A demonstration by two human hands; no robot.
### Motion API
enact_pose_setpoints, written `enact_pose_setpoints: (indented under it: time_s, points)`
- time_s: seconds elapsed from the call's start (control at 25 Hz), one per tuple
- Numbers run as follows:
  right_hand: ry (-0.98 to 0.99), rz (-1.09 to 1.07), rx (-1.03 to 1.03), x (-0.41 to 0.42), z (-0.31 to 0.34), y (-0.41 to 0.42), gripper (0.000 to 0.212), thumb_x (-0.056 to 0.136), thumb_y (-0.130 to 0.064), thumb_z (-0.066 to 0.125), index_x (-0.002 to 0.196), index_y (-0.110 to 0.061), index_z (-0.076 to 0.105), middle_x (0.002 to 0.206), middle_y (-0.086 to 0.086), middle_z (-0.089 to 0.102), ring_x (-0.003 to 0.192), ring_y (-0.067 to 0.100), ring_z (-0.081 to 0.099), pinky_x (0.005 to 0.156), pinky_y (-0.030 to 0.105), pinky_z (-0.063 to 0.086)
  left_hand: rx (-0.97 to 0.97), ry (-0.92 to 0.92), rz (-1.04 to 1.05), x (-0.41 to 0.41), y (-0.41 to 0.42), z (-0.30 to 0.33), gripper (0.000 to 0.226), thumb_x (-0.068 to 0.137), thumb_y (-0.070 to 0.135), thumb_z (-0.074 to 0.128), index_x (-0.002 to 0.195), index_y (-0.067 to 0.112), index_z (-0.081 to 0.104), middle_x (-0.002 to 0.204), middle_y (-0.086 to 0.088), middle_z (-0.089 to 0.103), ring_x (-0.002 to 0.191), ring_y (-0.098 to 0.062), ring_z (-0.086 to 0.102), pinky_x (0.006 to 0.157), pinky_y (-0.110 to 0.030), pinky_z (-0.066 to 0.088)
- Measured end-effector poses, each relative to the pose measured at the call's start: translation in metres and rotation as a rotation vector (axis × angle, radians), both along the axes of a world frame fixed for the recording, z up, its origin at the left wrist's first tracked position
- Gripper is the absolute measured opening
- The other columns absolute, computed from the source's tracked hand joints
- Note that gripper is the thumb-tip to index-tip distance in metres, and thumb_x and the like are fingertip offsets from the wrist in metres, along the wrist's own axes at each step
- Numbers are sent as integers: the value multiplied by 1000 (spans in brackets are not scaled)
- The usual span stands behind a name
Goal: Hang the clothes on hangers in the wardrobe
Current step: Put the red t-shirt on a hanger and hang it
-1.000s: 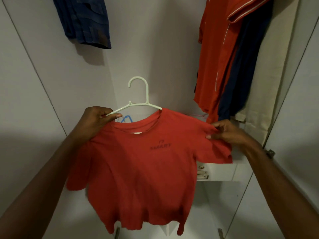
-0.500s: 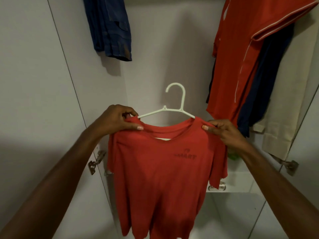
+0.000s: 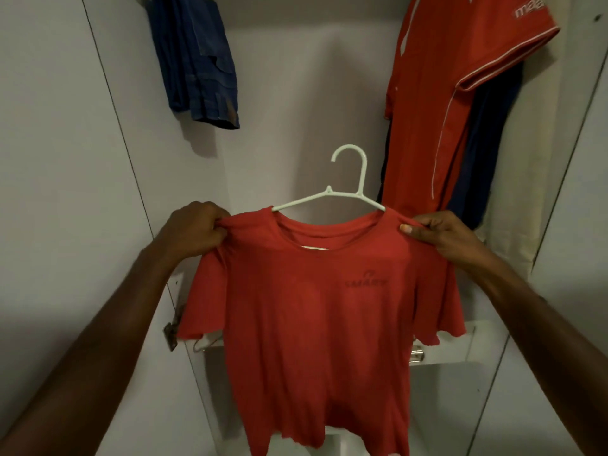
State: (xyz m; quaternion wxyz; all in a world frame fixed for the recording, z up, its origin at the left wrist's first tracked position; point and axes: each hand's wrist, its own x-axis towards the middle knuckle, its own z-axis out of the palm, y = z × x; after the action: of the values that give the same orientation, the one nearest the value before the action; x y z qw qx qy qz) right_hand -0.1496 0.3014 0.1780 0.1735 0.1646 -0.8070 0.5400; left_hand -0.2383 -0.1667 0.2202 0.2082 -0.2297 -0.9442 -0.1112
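A red T-shirt [image 3: 316, 317] with a dark chest logo hangs on a white plastic hanger [image 3: 348, 189], whose hook and upper arms stick out of the neck opening. My left hand [image 3: 194, 230] grips the shirt's left shoulder, fabric bunched in its curled fingers. My right hand [image 3: 437, 233] pinches the right shoulder between thumb and fingers. I hold the shirt up in front of the open wardrobe, below the hanging clothes. The hanger's lower part is hidden inside the shirt.
A blue garment [image 3: 197, 60] hangs at the upper left. At the upper right hang a red jersey with white piping [image 3: 437, 93], a dark blue garment [image 3: 487, 143] and a beige one [image 3: 539, 159]. A white shelf [image 3: 460, 350] lies behind the shirt. Wardrobe walls stand on both sides.
My left hand moved from the hanger arm to the shirt's left shoulder. My right hand moved from the sleeve up to the right shoulder. The shirt now sits evenly on the hanger, held higher.
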Motion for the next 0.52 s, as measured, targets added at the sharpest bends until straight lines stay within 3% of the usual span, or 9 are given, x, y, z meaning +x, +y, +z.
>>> enact_pose_setpoints:
  time_s: [0.12,0.28,0.4,0.52]
  points:
    - [15,-62,-77,7,14,7,15,95,-13,67,89,-12,80,79,1,77,66,8,70,61,17,55,253,52,-85,-4,23,-4,24,71,14,40,67,14,63,62,-1,62,60,-21,57,61,-37,49]
    - [-7,-97,-80,20,35,16,17,86,-24,71,90,-12,82,85,12,78,69,15,73,63,22,59,652,7,-82,-10,45,-1,37,78,-8,43,62,14,67,54,2,58,51,-14,50,54,-22,40]
    - [-5,-161,-90,26,50,21,33,84,-28,73,100,0,78,94,22,76,72,22,73,65,25,61,909,-216,-251,-20,56,5,27,75,0,41,73,-1,68,64,-10,55,61,-23,44,56,-29,33]
    - [-2,-183,-52,32,68,25,29,87,-26,73,100,-1,78,93,22,76,73,24,73,65,27,61,1025,-278,-440,-23,66,16,35,87,25,51,75,-7,58,69,-11,54,65,-23,45,62,-33,35]
